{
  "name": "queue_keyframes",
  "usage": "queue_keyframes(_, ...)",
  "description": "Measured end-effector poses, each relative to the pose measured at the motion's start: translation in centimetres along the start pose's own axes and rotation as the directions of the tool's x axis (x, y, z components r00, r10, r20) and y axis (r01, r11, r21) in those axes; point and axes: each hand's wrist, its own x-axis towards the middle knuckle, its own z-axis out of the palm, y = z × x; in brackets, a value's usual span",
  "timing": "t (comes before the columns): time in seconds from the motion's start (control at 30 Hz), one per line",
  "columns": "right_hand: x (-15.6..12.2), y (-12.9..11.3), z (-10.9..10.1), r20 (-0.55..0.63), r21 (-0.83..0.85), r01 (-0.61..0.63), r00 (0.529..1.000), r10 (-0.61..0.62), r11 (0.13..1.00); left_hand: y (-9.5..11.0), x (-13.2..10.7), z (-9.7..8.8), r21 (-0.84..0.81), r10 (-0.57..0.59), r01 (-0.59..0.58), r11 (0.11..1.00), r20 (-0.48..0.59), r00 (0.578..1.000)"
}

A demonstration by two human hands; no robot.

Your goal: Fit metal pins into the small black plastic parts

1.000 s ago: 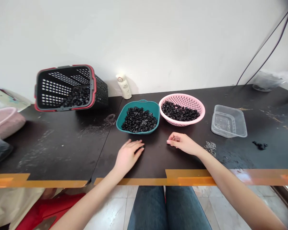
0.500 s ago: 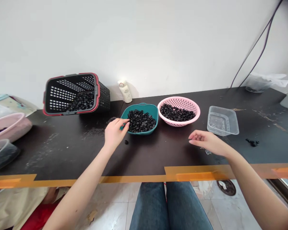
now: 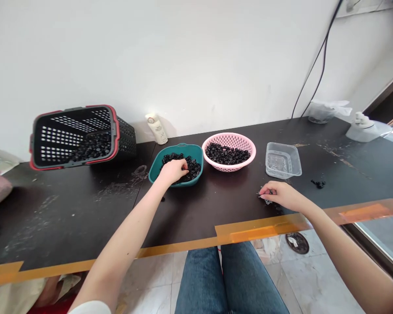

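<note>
My left hand (image 3: 174, 171) is inside the teal basin (image 3: 150, 174), its curled fingers touching the small black round parts (image 3: 194, 166). What its fingertips pinch, if anything, is hidden. Farther right, my right hand (image 3: 281, 195) is low over the dark table with thumb and fingers pinched together. A thin metal piece (image 3: 258, 194) seems to stick out at its fingertips. Under that hand lies a little heap of small silvery metal pieces (image 3: 267, 201), partly covered by the fingers.
A pink basket (image 3: 229, 167) holds similar black parts. To its right stands a clear plastic tub (image 3: 283, 174) with metal bits. A dark crate (image 3: 126, 137) lies tipped at the left, beside a white bottle (image 3: 157, 130). Orange tape (image 3: 190, 243) lines the table's front edge.
My left hand has moved from the basin's left rim in among the black parts. My right hand has come down onto the metal pieces and closed. The view has shifted right.
</note>
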Motion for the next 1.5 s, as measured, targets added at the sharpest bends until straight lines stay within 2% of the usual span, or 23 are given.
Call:
queue_keyframes(0.1,1.0,-0.5,0.2,0.042,-0.062,0.011,0.999,-0.008,0.998,0.2,-0.6,-0.8,-0.118,-0.009,-0.006,0.993,-0.128,0.992)
queue_keyframes(0.17,1.4,-0.9,0.0,0.069,-0.086,0.011,0.998,-0.005,0.996,1.3,-1.6,-1.5,-0.219,-0.007,-0.046,0.975,-0.239,0.971)
queue_keyframes(0.27,1.6,-1.0,-0.7,0.086,-0.059,0.010,0.996,-0.005,0.998,4.4,-4.0,-1.9,-0.419,0.073,-0.227,0.879,-0.354,0.932)
queue_keyframes(0.33,1.4,-0.8,-1.2,0.084,-0.019,-0.021,0.996,0.023,1.000,6.9,-5.6,-0.9,-0.509,0.229,-0.386,0.770,-0.344,0.911)
queue_keyframes(0.4,1.2,-0.7,-1.6,0.057,0.020,-0.065,0.996,0.064,0.998,8.9,-6.7,1.3,-0.638,0.368,-0.425,0.642,-0.230,0.901)
queue_keyframes(0.43,1.2,-0.8,-1.8,0.035,0.049,-0.074,0.997,0.072,0.996,9.6,-6.9,2.6,-0.721,0.390,-0.379,0.580,-0.163,0.906)
queue_keyframes(0.5,1.4,-1.7,-1.7,-0.011,0.147,-0.049,0.999,0.051,0.988,10.4,-6.7,5.5,-0.879,0.343,-0.194,0.435,-0.037,0.939)
queue_keyframes(0.57,2.2,-3.5,-1.0,-0.051,0.288,0.025,0.999,-0.010,0.957,10.5,-6.1,7.8,-0.977,0.255,-0.019,0.212,0.036,0.966)
queue_keyframes(0.63,3.8,-6.0,0.2,-0.103,0.425,0.118,0.991,-0.081,0.897,10.2,-5.5,9.1,-0.997,0.171,0.078,-0.006,0.076,0.982)
queue_keyframes(0.67,4.7,-7.3,1.1,-0.155,0.476,0.173,0.982,-0.111,0.863,10.0,-5.3,9.3,-0.992,0.136,0.099,-0.085,0.087,0.987)
queue_keyframes(0.73,6.5,-9.6,2.8,-0.272,0.530,0.281,0.950,-0.154,0.800,9.7,-5.2,9.3,-0.978,0.078,0.112,-0.175,0.099,0.992)
queue_keyframes(0.83,8.2,-11.2,4.7,-0.363,0.471,0.405,0.899,-0.246,0.784,9.5,-5.5,8.8,-0.971,-0.001,0.098,-0.220,0.101,0.995)
queue_keyframes(0.93,8.4,-10.9,5.4,-0.395,0.353,0.448,0.867,-0.303,0.822,9.5,-5.5,8.8,-0.966,-0.055,0.096,-0.241,0.112,0.992)
queue_keyframes(1.13,7.9,-10.1,5.2,-0.283,0.254,0.382,0.908,-0.309,0.889,9.3,-5.3,9.2,-0.965,-0.101,0.127,-0.229,0.153,0.983)
queue_keyframes(1.33,8.1,-10.4,5.3,-0.218,0.192,0.412,0.903,-0.371,0.891,9.3,-5.3,9.2,-0.964,-0.093,0.151,-0.219,0.175,0.980)
queue_keyframes(1.5,7.7,-10.4,4.9,-0.153,0.068,0.423,0.899,-0.410,0.904,9.3,-5.3,9.2,-0.971,-0.085,0.157,-0.179,0.174,0.981)
